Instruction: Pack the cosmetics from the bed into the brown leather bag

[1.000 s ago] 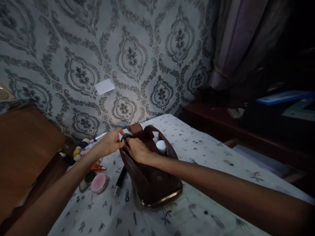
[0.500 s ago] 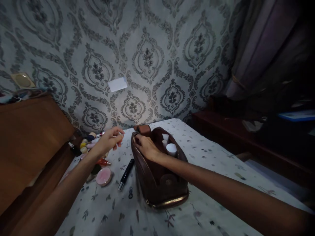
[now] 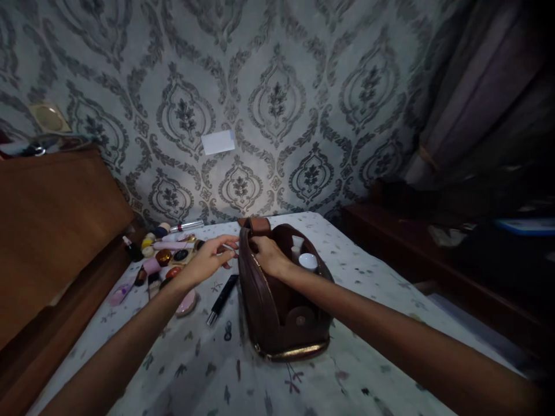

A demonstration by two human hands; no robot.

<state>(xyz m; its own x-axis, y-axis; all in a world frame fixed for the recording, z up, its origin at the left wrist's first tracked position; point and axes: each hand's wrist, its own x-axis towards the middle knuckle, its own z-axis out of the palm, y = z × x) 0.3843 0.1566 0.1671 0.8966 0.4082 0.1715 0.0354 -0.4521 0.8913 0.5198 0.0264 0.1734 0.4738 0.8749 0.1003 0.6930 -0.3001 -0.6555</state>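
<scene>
A brown leather cosmetic bag (image 3: 281,312) stands unzipped on a bed with a floral sheet (image 3: 347,370). Two white-capped bottles (image 3: 307,260) show inside it. My right hand (image 3: 267,255) is closed on the bag's left rim near its far end. My left hand (image 3: 211,258) hovers just left of the bag with fingers stretched toward the rim, holding nothing that I can see. Beneath and left of it lie several small cosmetics (image 3: 165,256). A black tube (image 3: 222,292) lies beside the bag, and a pink compact (image 3: 188,303) shows partly under my left forearm.
A wooden headboard (image 3: 52,219) runs along the left. Patterned wallpaper with a white card (image 3: 218,141) is behind the bed. A slim lip-gloss tube (image 3: 187,225) lies by the wall. A dark low bench (image 3: 390,231) and a curtain (image 3: 472,98) fill the right.
My left hand let go of the bag's rim, swung out to the left, then came back toward the bag with fingers stretched. My right hand kept its hold. The camera moved.
</scene>
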